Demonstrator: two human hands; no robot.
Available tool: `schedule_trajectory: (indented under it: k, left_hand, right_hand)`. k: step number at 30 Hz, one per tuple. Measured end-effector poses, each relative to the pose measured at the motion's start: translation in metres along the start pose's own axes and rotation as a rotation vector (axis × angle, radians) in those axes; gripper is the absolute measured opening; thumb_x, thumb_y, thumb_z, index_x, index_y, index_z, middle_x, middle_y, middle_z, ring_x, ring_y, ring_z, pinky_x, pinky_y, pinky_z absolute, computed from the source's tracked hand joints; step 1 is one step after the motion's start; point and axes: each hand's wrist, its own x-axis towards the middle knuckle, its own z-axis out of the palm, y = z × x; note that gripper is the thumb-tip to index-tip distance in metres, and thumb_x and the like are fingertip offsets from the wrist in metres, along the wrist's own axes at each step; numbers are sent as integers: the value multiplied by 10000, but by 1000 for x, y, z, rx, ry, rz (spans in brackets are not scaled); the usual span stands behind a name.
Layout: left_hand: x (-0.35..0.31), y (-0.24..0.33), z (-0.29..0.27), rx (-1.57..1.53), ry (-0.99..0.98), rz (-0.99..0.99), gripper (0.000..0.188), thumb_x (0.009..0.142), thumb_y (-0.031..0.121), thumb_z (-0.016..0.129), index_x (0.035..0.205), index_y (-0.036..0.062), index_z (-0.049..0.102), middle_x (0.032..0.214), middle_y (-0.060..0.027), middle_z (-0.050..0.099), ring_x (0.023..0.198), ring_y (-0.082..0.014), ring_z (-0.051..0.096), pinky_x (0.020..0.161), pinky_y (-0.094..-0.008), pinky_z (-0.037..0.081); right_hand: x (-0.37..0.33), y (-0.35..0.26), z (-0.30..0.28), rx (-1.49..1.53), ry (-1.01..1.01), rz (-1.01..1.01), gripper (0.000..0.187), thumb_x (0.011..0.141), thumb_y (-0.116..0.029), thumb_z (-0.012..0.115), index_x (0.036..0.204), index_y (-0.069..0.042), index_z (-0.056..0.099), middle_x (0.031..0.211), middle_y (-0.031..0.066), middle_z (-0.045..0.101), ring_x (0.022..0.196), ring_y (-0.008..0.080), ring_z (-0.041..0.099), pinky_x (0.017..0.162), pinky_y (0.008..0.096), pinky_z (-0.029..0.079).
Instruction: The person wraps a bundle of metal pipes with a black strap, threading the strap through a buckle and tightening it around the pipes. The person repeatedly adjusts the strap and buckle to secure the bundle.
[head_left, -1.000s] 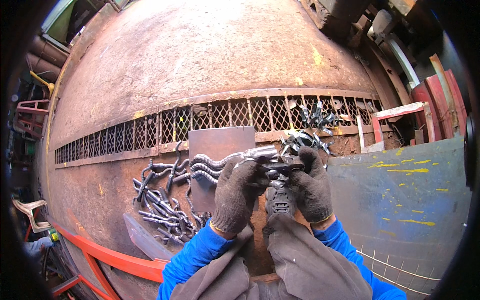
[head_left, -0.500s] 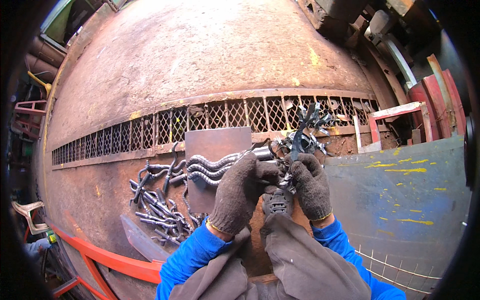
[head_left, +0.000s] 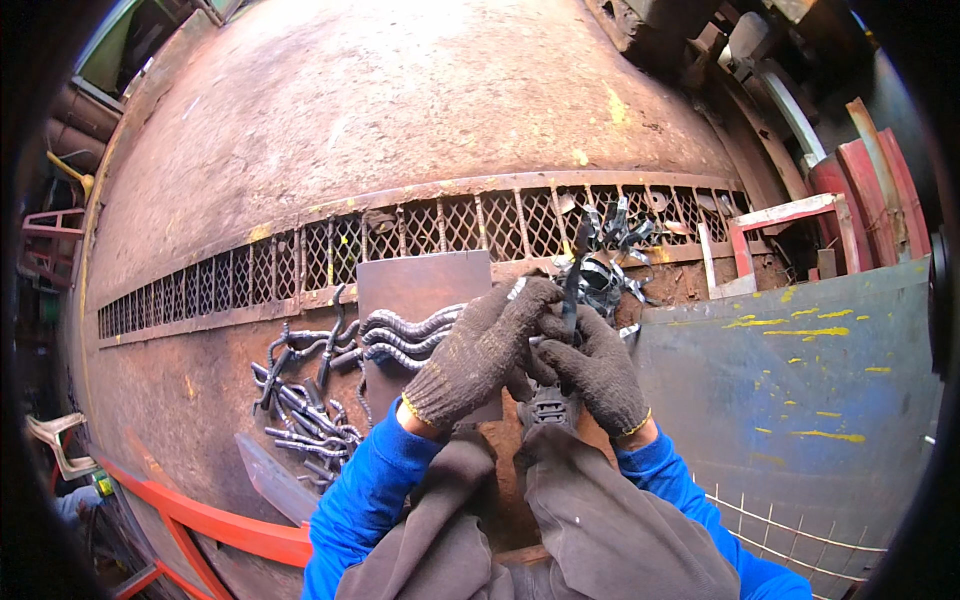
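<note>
My left hand point(head_left: 485, 345) and my right hand point(head_left: 598, 378), both in dark knit gloves with yellow cuffs, meet above my shoe point(head_left: 548, 408). Between their closed fingers a dark flat strip point(head_left: 572, 290) rises upright. Fingertips of both gloves press on its lower end, which is mostly hidden. Just beyond lies a tangle of shiny black strips point(head_left: 600, 285). Wavy ribbed metal bars point(head_left: 410, 325), some wrapped in silvery material, stick out left of my left hand and rest over a flat metal plate point(head_left: 420, 273); their right ends are hidden behind the glove.
A pile of short bent bars point(head_left: 310, 415) lies on the rusty floor at left, beside a metal offcut point(head_left: 275, 480). An orange-red frame point(head_left: 220, 522) crosses the lower left. A mesh grating point(head_left: 330, 243) runs ahead. At right are a grey sheet point(head_left: 790, 390) and a red-white frame point(head_left: 740, 245).
My left hand has moved up and right, closer to my right hand, and covers more of the bars. My right hand has shifted slightly left. The strip now stands more upright between them.
</note>
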Motion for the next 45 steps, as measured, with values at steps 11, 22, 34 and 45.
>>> schedule_trajectory:
  k: [11, 22, 34, 45]
  left_hand:
    - [9, -19, 6, -29, 315, -11, 429, 986, 275, 629, 1250, -55, 552, 981, -168, 687, 795, -210, 721, 555, -307, 614]
    - [28, -11, 2, 9, 287, 45, 456, 967, 170, 615, 1348, -45, 485, 1057, -173, 666, 809, -252, 729, 557, -307, 619]
    - [25, -5, -7, -17, 234, -23, 423, 929, 82, 619, 1313, -74, 536, 1128, -167, 664, 854, -243, 719, 660, -328, 638]
    - [36, -13, -29, 455, 124, 71, 337, 867, 93, 671, 1186, -16, 677, 1219, -174, 670, 1083, -262, 667, 927, -333, 538]
  right_hand:
    - [45, 43, -12, -59, 146, 214, 187, 942, -189, 637, 1049, -42, 683, 788, -8, 640, 611, 52, 556, 503, 216, 420]
    - [78, 70, -11, 41, 111, 229, 319, 937, -367, 600, 962, -54, 658, 689, 20, 575, 506, 105, 538, 416, 273, 407]
    - [74, 70, -33, -223, -183, 272, 240, 955, -241, 633, 1114, -67, 678, 906, 33, 647, 805, 89, 618, 608, 251, 497]
    - [63, 64, -38, -169, -222, 224, 334, 960, -282, 618, 1133, -4, 677, 977, 62, 666, 824, 114, 614, 707, 269, 506]
